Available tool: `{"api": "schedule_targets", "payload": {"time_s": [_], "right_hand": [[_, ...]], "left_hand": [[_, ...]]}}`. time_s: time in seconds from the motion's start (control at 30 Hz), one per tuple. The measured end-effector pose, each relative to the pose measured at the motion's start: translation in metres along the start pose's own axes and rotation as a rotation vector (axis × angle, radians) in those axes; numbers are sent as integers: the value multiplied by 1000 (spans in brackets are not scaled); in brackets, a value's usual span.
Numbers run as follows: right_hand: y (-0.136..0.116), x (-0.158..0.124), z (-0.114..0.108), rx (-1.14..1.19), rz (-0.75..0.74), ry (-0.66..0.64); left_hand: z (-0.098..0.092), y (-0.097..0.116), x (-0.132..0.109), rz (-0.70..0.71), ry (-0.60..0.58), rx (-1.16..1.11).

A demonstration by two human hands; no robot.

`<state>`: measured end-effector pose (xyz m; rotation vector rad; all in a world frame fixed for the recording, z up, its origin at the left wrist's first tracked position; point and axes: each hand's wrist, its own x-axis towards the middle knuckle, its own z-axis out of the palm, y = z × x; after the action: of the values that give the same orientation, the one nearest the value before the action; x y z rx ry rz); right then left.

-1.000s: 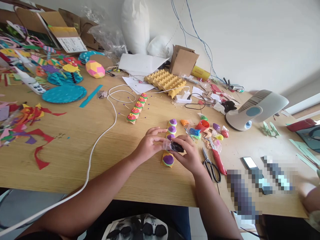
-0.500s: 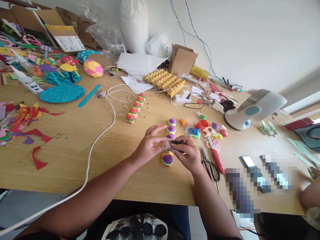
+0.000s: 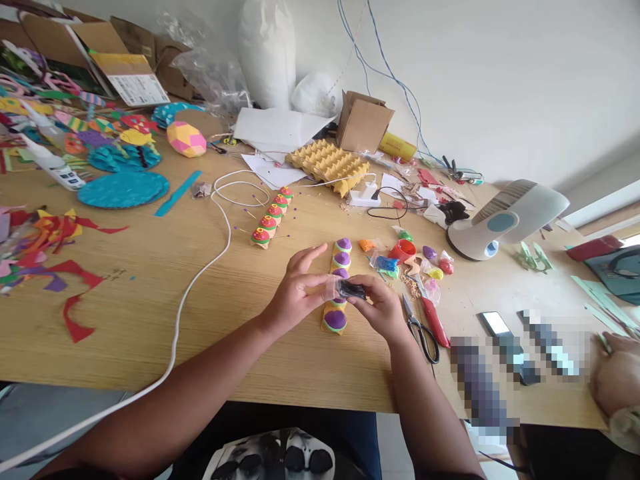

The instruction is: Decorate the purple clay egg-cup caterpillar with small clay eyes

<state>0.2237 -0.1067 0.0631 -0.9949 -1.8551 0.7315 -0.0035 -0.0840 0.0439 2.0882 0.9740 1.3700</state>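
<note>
Between both hands is a small clear plastic packet of black modelling clay [image 3: 351,289]. My left hand [image 3: 293,297] pinches its clear end with thumb and a finger, the other fingers stretched away. The black end is gripped by my right hand [image 3: 383,308], fingers and thumb closed on it. Just beneath and behind them lies an egg-carton strip [image 3: 325,328] topped with purple clay domes [image 3: 335,321], partly hidden by the hands. Scissors [image 3: 423,330] and a red-handled knife [image 3: 436,323] rest right of my right hand.
Coloured clay packets [image 3: 387,262] surround a red ring [image 3: 403,251]. Further back are a red-topped egg-carton strip [image 3: 268,223] with pins around it, an egg tray [image 3: 327,165] and a fan [image 3: 505,220]. A white cable [image 3: 176,320] crosses the left; another person's hand [image 3: 623,347] is far right.
My right fingers have shifted and closed nearer the packet's end, so more of its black content shows. My left hand keeps its pinch. The other person's hand at far right has moved slightly.
</note>
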Motion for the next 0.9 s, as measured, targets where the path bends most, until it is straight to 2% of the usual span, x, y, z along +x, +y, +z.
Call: {"api": "schedule_targets", "payload": {"time_s": [0.17, 0.27, 0.4, 0.5, 0.6, 0.73, 0.9], "right_hand": [[0, 5, -4, 32, -77, -48], [3, 6, 1, 120, -65, -14], [3, 4, 13, 324, 84, 84], [2, 3, 20, 483, 227, 86], [2, 3, 21, 557, 301, 65], [2, 2, 16, 511, 257, 20], [0, 0, 13, 326, 147, 23]], "left_hand": [[3, -4, -2, -11, -27, -8], [4, -5, -2, -16, -43, -26], [4, -4, -1, -23, -37, 12], [5, -4, 0, -2, -6, 48], [6, -5, -1, -15, -2, 36], [6, -4, -1, -81, -48, -46], [5, 1, -1, -152, -115, -124]]}}
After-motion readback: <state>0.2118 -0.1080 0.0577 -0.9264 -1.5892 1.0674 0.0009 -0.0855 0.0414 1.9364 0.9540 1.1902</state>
